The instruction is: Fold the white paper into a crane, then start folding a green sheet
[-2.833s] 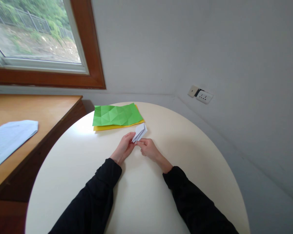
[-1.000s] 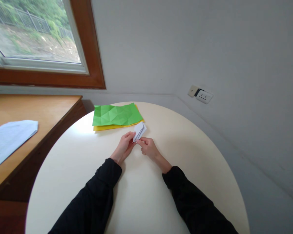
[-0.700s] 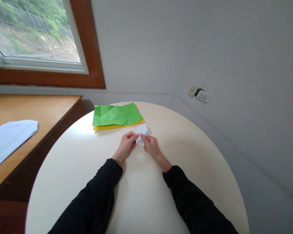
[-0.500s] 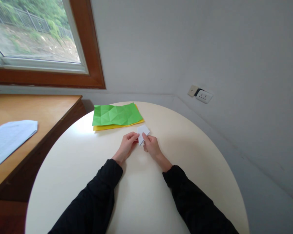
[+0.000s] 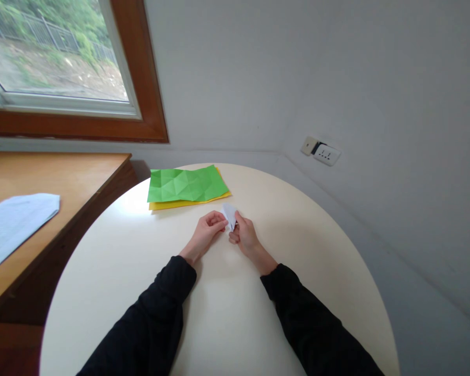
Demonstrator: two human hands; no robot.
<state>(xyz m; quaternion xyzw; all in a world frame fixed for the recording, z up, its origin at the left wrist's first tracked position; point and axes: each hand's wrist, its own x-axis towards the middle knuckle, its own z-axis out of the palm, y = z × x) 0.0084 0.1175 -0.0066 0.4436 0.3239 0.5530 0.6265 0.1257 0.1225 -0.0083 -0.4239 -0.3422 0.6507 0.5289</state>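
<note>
Between my hands is a small piece of folded white paper [image 5: 229, 213], tilted, with its lower end narrowing to a point. My right hand [image 5: 246, 236] grips its right side between thumb and fingers. On the left edge, the thumb and fingertips of my left hand [image 5: 207, 232] pinch the paper near its lower part. Both hands are closed and held just over the white round table [image 5: 227, 313]. Beyond them lies a creased sheet of green paper [image 5: 186, 185] on top of yellow paper [image 5: 172, 206].
A wooden desk [image 5: 82, 177] adjoins the table on the left, with a pale blue-white cloth-like thing [image 5: 19, 222] on it. A wall socket [image 5: 327, 154] is at the right, and a brown-framed window [image 5: 154, 115] at the upper left.
The white paper has turned and tilted in my hands, showing a narrower side. My right thumb has moved up along its right edge.
</note>
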